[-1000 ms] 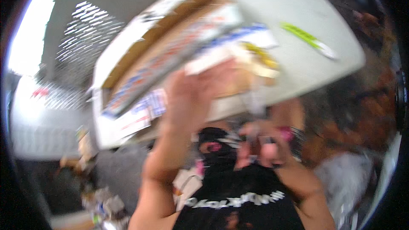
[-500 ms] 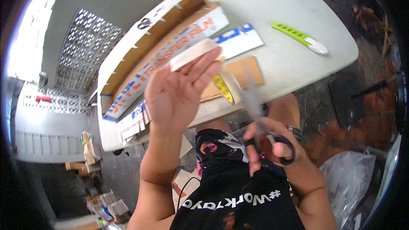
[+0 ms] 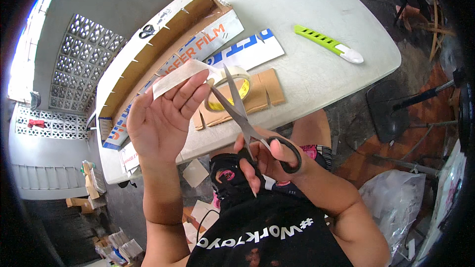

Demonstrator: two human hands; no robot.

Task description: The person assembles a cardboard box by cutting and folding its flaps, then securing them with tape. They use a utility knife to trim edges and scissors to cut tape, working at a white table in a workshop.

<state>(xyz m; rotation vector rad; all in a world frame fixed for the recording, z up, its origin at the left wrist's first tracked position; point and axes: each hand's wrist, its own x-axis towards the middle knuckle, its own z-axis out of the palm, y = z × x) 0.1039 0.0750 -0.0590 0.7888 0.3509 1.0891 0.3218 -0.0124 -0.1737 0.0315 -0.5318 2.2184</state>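
Note:
My left hand (image 3: 166, 123) is palm up, holding a strip of cream masking tape (image 3: 179, 77) across its thumb and fingertips. Beside those fingertips is the masking tape roll (image 3: 244, 88), with a yellow inner core, partly hidden behind the blades. Black-handled scissors (image 3: 236, 110) are in my right hand (image 3: 269, 160), its fingers through the handle loops. Their blades are spread and point up toward the tape between my left fingertips and the roll. Whether they touch the tape, I cannot tell. A flat piece of brown cardboard (image 3: 269, 85) lies beyond the scissors on the white table (image 3: 316, 81).
A long open cardboard box (image 3: 198, 44) stretches along the table's left side. Next to it lies a white printed cardboard piece (image 3: 257, 50). A green and white cutter (image 3: 326, 43) rests farther right. A clear plastic bag (image 3: 391, 198) is on the floor at right.
The scissors, blurred before, have come up to the tape and their blades now show spread apart. The tape roll has turned to show more of its ring. The whole view has shifted slightly.

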